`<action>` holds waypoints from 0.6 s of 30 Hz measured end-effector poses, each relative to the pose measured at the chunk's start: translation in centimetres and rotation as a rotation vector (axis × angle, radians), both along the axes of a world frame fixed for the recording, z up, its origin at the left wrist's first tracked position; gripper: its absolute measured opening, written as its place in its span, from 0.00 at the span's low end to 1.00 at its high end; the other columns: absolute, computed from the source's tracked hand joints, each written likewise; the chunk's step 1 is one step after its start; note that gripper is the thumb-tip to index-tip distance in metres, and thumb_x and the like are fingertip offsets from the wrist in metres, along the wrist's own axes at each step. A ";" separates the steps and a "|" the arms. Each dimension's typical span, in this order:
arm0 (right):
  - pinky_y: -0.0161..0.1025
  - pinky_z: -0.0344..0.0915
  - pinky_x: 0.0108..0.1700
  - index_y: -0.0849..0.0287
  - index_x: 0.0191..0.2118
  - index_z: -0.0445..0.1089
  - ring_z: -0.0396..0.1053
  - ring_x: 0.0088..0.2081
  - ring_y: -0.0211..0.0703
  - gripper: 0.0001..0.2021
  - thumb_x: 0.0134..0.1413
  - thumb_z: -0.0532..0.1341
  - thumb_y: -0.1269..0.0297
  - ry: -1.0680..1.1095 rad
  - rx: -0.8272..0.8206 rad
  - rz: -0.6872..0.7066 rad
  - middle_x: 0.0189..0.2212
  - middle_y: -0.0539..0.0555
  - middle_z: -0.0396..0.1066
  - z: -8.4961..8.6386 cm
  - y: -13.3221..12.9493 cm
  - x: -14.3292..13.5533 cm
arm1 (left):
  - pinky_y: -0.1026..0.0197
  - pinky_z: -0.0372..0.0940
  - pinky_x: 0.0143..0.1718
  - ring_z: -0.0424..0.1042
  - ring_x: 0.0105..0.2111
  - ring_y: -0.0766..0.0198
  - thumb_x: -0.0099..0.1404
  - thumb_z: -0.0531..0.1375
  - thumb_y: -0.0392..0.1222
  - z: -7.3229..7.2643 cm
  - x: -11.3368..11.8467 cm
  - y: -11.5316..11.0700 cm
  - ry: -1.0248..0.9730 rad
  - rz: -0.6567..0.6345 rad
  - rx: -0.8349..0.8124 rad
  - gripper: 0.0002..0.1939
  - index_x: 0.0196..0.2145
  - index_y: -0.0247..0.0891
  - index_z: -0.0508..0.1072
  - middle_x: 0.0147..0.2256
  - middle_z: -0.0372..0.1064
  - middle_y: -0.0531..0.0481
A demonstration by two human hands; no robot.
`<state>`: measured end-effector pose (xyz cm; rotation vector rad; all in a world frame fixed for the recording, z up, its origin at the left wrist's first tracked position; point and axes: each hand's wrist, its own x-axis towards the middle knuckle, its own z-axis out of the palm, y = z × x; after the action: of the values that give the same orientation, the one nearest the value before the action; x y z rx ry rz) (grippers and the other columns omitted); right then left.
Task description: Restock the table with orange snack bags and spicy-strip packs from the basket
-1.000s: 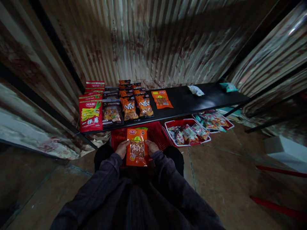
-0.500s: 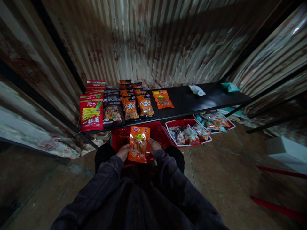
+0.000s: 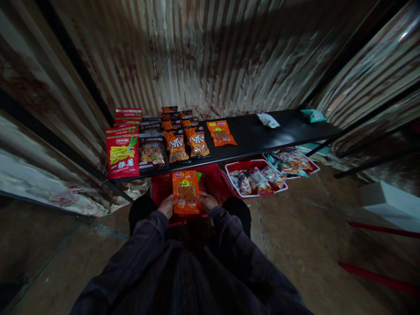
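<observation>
Between my two hands is an orange snack packet [image 3: 186, 194] with a clear window showing brown sticks. My left hand [image 3: 168, 206] grips its lower left edge, and my right hand [image 3: 207, 201] grips the lower right edge. Below and behind the packet is a red basket [image 3: 215, 180], partly hidden by it; a bit of green shows inside. On the black shelf [image 3: 246, 138] ahead lies a similar orange packet [image 3: 221, 133], to the right of two rows of orange-and-black snack bags [image 3: 197, 142].
Brown potato-chip bags [image 3: 152, 151] and red snack bags [image 3: 123, 153] stand at the shelf's left. A white packet [image 3: 268, 120] and a teal packet [image 3: 313, 115] lie farther right. Two white-rimmed baskets [image 3: 229, 166] of packets sit on the floor. A white box [image 3: 390, 205] is at right.
The held packet has moved slightly left and up, still between both hands. A bit of green in the basket now shows beside it. The whole view has shifted a little.
</observation>
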<state>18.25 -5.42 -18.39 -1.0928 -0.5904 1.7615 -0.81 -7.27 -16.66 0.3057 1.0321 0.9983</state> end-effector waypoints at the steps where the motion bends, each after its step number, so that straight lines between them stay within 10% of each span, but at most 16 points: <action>1: 0.50 0.68 0.44 0.58 0.25 0.70 0.75 0.38 0.54 0.09 0.29 0.65 0.73 0.003 -0.006 0.006 0.23 0.53 0.76 -0.1 -0.1 0.0 | 0.55 0.70 0.41 0.76 0.37 0.55 0.47 0.60 0.25 -0.1 0.0 0.0 -0.002 -0.002 -0.005 0.18 0.38 0.31 0.72 0.34 0.76 0.43; 18: 0.51 0.67 0.47 0.56 0.29 0.71 0.74 0.42 0.55 0.14 0.27 0.62 0.73 -0.015 0.025 -0.024 0.25 0.52 0.76 0.3 -0.3 -0.1 | 0.57 0.70 0.41 0.75 0.41 0.55 0.39 0.54 0.20 1.6 0.1 -0.4 -0.052 -0.046 -0.024 0.28 0.40 0.32 0.71 0.36 0.76 0.43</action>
<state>18.18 -5.69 -18.11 -1.0926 -0.6046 1.7219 -0.67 -7.67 -15.08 0.2814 0.9854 0.9471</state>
